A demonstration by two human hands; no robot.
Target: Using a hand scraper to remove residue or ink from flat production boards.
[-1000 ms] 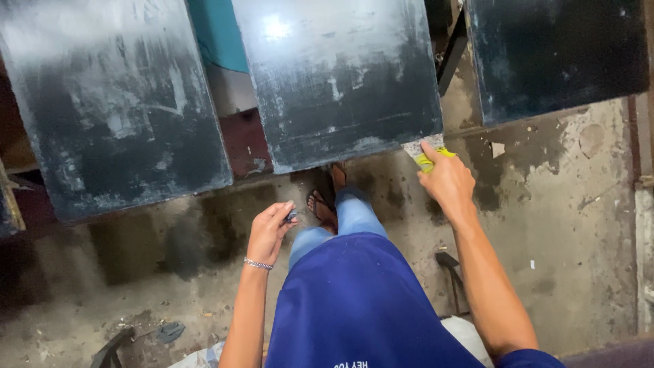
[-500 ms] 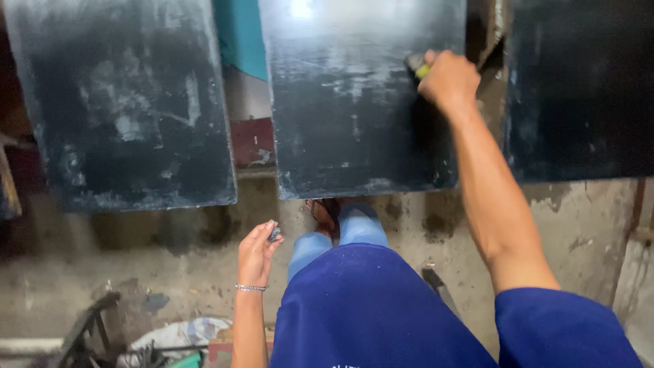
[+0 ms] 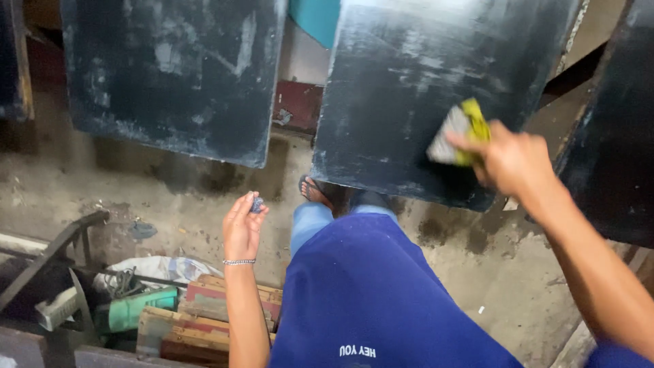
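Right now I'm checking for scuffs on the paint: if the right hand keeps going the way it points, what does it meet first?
The right hand presses a yellow sponge pad toward the middle black panel; the pad seems to touch it already, though depth is unclear.

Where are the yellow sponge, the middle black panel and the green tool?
yellow sponge (image 3: 460,133), head view, its face.
middle black panel (image 3: 409,88), head view, bare surface.
green tool (image 3: 139,308), head view, its body.

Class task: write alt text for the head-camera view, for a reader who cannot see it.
A person's right hand presses a yellow-backed sanding pad against a dark panel leaning upright. The left hand pinches a small dark object above a stained concrete floor.
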